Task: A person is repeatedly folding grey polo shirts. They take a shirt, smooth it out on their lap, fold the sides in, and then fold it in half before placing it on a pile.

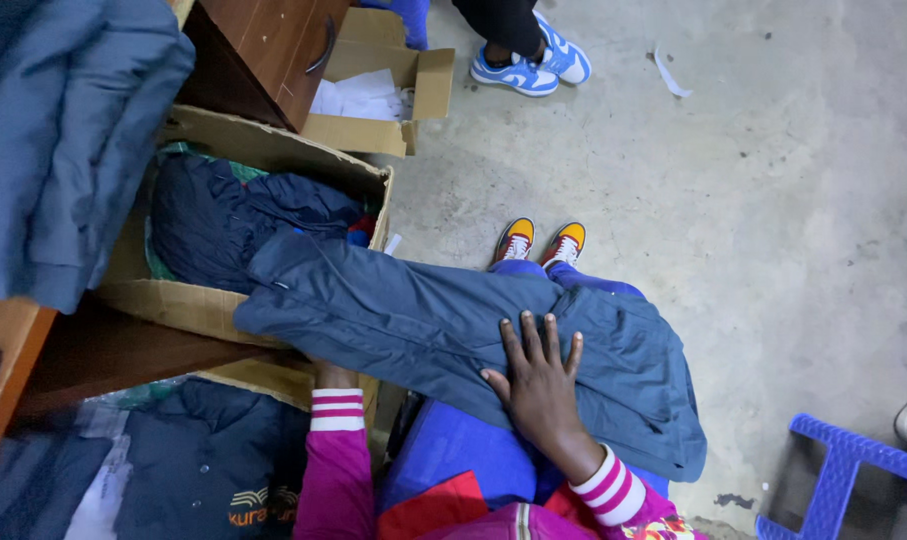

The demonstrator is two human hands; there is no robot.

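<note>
Jacket [413, 320] across lap, right hand [538, 385] flat on it, hem overhanging

One head-worn camera looks steeply down, close over the lap and floor [753, 200].

pink sleeves [335, 470] w/ striped cuffs (pink-white), orange-yellow sneakers [540, 242]

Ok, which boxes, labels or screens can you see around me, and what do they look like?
Large cardboard box: left of the lap, brown, open, stuffed with dark blue garments.
Small cardboard box: top centre on the floor, brown, flaps open, white paper inside.
Garment logo: bottom left, orange and white.
No screens visible.
</note>
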